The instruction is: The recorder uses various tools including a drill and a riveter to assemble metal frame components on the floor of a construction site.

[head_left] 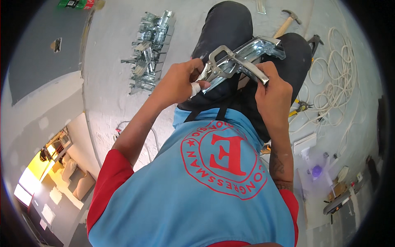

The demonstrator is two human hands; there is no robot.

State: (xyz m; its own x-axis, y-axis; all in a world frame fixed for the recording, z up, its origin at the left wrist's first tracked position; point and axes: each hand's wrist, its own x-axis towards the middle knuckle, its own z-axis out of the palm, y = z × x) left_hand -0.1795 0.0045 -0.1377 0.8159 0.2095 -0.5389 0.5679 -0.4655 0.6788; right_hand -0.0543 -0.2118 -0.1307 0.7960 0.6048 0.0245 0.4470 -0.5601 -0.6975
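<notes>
A locking C-clamp [249,67] of shiny metal is held between my hands above my lap, its curved jaw pointing away from me. My right hand [273,84] is closed round the end of one long handle. My left hand [180,80], with white tape round the thumb, is closed on the clamp's other side; whether it also grips the metal beneath is hidden. Under the clamp, a folded galvanized metal channel [257,48] slants across my thighs, its far right end bent over my right knee.
On the floor at the left lies a pile of cut metal channel pieces [150,51]. Beyond my right knee are a hammer [286,25] and another dark-headed tool [315,42]. Loose coils of white cable [337,78] spread at the right, beside yellow-handled pliers [301,107].
</notes>
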